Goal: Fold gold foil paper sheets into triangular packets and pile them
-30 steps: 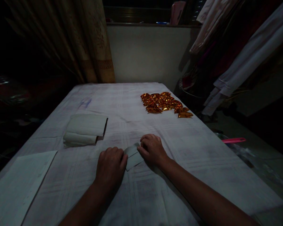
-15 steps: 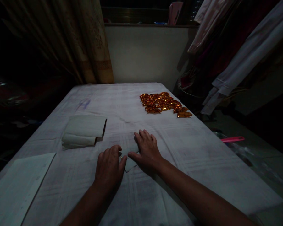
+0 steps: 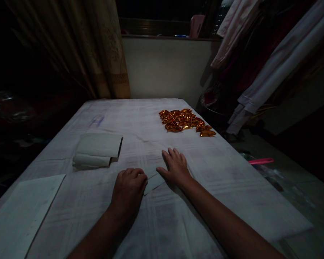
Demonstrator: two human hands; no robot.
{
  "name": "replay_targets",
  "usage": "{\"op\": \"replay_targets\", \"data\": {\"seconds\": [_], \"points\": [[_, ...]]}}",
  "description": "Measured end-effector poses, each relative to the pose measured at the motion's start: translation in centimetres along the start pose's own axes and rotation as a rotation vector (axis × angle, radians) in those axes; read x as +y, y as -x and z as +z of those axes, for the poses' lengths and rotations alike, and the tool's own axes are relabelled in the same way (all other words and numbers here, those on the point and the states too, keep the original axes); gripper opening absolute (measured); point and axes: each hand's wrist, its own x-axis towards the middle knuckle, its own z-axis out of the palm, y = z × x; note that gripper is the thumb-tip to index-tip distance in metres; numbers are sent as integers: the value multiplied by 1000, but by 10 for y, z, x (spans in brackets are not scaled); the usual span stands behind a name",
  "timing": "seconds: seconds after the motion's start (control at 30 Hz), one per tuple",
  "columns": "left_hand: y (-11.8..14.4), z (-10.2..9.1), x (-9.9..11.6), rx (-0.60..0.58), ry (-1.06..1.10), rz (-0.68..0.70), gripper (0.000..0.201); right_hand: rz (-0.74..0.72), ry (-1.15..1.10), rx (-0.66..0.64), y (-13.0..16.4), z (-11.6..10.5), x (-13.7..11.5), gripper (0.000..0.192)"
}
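The room is dark, so much is hard to see. The table (image 3: pixel 232 201) wears a soft white cloth, and its near edge is cut off. A big flat sheet (image 3: pixel 18 212) lies at the near left corner, partly cut off. A stack of folded paper (image 3: pixel 97 150) sits by the left edge. Shiny orange foil packets (image 3: pixel 185 121) lie near the far right corner. The left hand (image 3: pixel 128 190) is curled, the right hand (image 3: pixel 175 168) flat with open fingers. Both press a small paper piece (image 3: pixel 152 178) near the near edge, mostly hidden.
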Motion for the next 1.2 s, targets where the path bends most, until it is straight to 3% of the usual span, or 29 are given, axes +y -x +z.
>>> {"op": "replay_targets", "data": {"seconds": [0.3,0.43,0.57,0.8,0.93,1.07,1.2], "points": [[-10,-14,10,-145,-186,109,17,-34,-35,43,2,5,5,65],[-7,-9,12,-184,-234,197,24,-42,-46,64,2,6,5,63],[3,-3,3,-169,-286,252,40,-39,-47,51,3,3,3,62],[14,-12,-19,-154,-279,307,38,-71,-53,93,2,6,6,59],[12,-11,-31,-101,-272,323,40,-196,-152,140,4,10,12,44],[8,-8,-36,-68,-226,243,24,-401,-215,128,5,12,16,30],[5,-9,-31,-71,-172,175,16,-454,-229,107,7,12,15,27]]}}
